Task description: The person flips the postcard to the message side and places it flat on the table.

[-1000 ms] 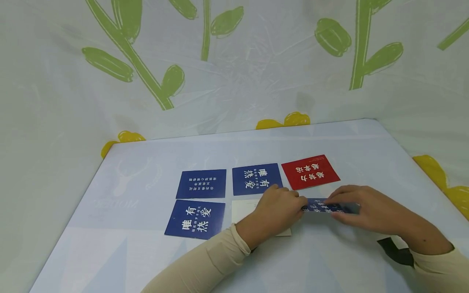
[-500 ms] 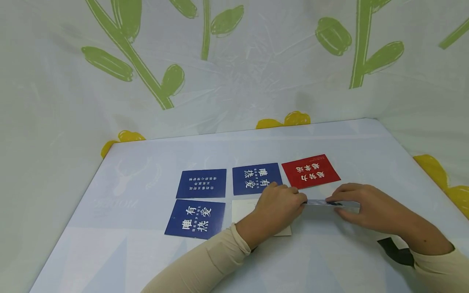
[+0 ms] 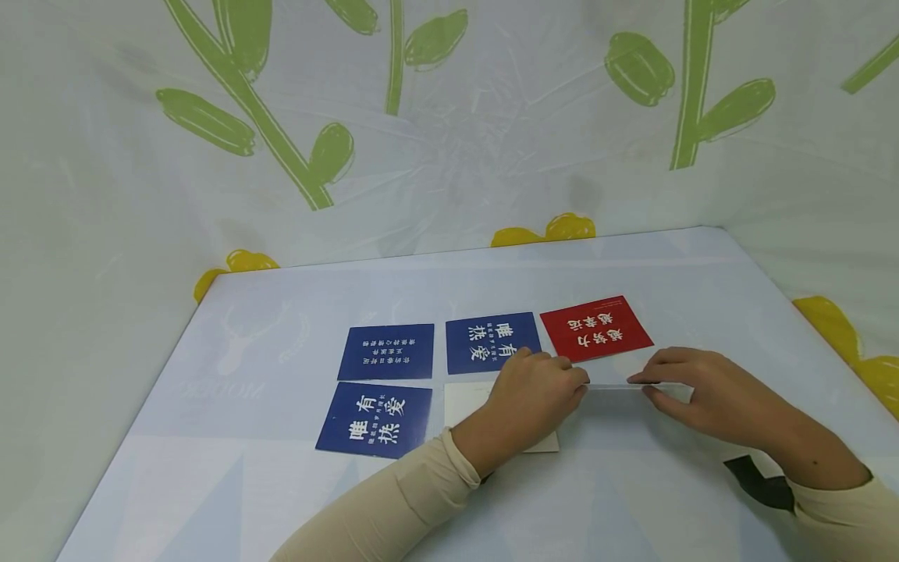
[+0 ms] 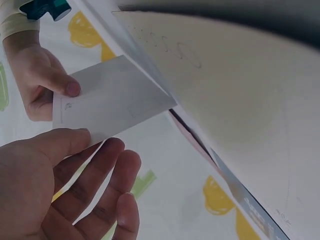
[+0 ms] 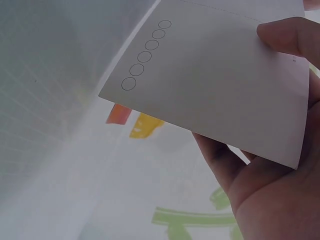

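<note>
A postcard (image 3: 608,386) is seen edge-on in the head view, held level above the table. My left hand (image 3: 528,410) pinches its left end, thumb on the pale back of the postcard (image 4: 112,92) in the left wrist view. At the other end my right hand (image 3: 719,394) pinches it between thumb and fingers. Printed circles line one side of the white postcard (image 5: 215,80) in the right wrist view. Beneath my left hand and forearm lies a cream card (image 3: 463,402), partly covered.
Beyond my hands lie a red card (image 3: 595,329) and a blue card (image 3: 485,342) with white characters. Two more blue cards, one far (image 3: 388,353) and one near (image 3: 375,421), lie to the left. Patterned fabric walls (image 3: 477,156) rise behind the table (image 3: 281,375).
The postcard has tilted from showing its dark blue lettered face to edge-on in the head view. Both hands keep hold of it almost in place; the other cards stay put.
</note>
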### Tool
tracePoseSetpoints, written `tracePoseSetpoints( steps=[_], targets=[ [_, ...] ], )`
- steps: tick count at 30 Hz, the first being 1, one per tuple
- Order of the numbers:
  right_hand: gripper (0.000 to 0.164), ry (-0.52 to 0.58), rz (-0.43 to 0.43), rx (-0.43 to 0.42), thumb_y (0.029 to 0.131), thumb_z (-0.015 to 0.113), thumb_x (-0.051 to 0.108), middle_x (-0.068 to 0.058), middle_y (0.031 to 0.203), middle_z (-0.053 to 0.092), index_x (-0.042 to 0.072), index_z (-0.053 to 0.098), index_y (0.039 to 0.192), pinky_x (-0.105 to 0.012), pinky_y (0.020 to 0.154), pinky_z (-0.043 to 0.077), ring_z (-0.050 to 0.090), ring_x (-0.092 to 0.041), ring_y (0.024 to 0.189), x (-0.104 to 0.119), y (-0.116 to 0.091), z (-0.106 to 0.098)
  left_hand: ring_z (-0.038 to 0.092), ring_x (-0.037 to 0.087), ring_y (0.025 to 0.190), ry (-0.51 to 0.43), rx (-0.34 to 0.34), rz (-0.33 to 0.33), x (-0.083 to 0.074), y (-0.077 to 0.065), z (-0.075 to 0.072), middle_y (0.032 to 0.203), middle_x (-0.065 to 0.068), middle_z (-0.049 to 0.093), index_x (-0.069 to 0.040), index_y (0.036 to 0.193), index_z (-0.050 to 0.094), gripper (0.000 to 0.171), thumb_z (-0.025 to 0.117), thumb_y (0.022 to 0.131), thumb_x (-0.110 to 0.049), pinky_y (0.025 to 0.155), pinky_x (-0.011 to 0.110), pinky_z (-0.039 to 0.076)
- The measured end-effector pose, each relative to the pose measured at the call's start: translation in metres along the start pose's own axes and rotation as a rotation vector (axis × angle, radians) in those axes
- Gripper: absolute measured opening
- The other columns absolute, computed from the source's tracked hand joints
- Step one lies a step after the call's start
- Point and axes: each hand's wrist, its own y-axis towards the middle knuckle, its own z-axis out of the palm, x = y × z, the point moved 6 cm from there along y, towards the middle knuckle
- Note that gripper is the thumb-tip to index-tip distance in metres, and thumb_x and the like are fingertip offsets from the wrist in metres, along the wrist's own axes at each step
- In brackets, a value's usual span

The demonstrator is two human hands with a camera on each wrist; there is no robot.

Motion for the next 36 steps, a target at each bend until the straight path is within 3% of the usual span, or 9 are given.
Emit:
tracePoseSetpoints(
  steps=[7,20,28,36],
  targets=[
    [0.030,-0.018,-0.003,-0.035,0.071,0.088,0.009,0.015,0.092,0.069,0.024,0.078,0.096,-0.025,0.065,0.058,0.062,-0.008,0.080,0.0008,0.0007,-0.0005,0.071,0.004,0.079,-0.027,-0.028,-0.007,0.0016,-0.0010,-0.0024,0.095,-0.012,0.078,-0.027,0.111,0.078,0.023,0.074,0.090,-0.035,0.057,0.011,0.037],
    [0.030,-0.059,0.029,-0.042,0.070,0.088,0.011,0.003,0.095,0.073,0.019,0.079,0.097,-0.030,0.066,0.061,0.069,-0.017,0.085,-0.0008,0.0018,-0.0008,0.072,0.005,0.082,-0.075,-0.011,-0.036,0.0051,-0.0012,-0.0039,0.096,-0.011,0.078,-0.025,0.111,0.077,0.022,0.073,0.092,-0.033,0.059,0.012,0.038],
    [0.032,-0.041,-0.003,-0.104,0.069,0.089,0.007,0.005,0.094,0.073,0.019,0.078,0.097,-0.024,0.060,0.058,0.068,-0.017,0.084,0.0007,0.0017,-0.0028,0.072,0.005,0.083,-0.104,-0.016,-0.036,0.0071,-0.0017,-0.0041,0.098,-0.010,0.078,-0.024,0.113,0.077,0.023,0.073,0.092,-0.032,0.059,0.012,0.036],
    [0.032,-0.065,0.031,-0.133,0.069,0.088,0.008,0.001,0.096,0.075,0.018,0.078,0.098,-0.031,0.063,0.061,0.070,-0.021,0.087,-0.0011,0.0014,-0.0058,0.072,0.004,0.084,-0.131,-0.011,-0.050,0.0100,-0.0015,-0.0025,0.098,-0.010,0.078,-0.023,0.114,0.076,0.024,0.072,0.093,-0.031,0.059,0.011,0.035]
  ],
)
